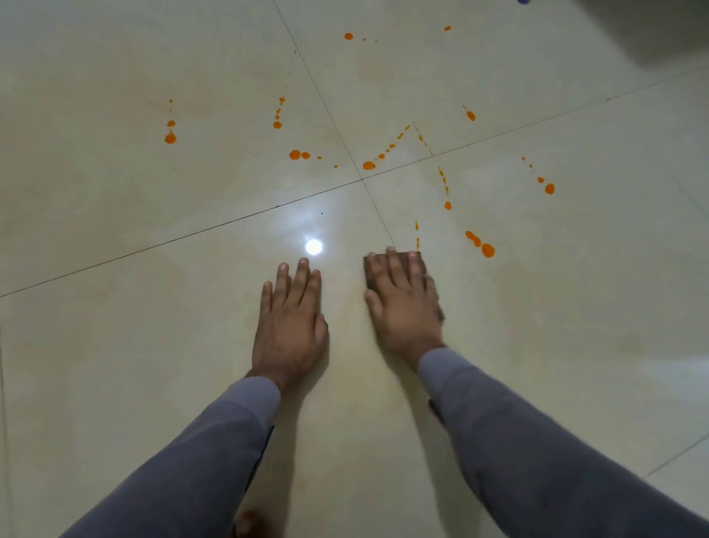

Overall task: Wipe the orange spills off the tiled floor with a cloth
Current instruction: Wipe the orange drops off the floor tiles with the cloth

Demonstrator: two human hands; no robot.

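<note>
Brown cloth (pixel 395 265) under flat right hand (pixel 403 303), mid-wipe.
Left hand (pixel 289 326) flat, empty; next: orange spills (pixel 481 244) just ahead.

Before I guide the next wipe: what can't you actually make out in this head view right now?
- Cloth: mostly hidden under the right hand; only dark edges show, and they are blurred.
- Blue object: cut off by the top edge; unidentifiable.
- Floor beneath the left hand and both sleeves: any orange spills there are hidden.
</note>
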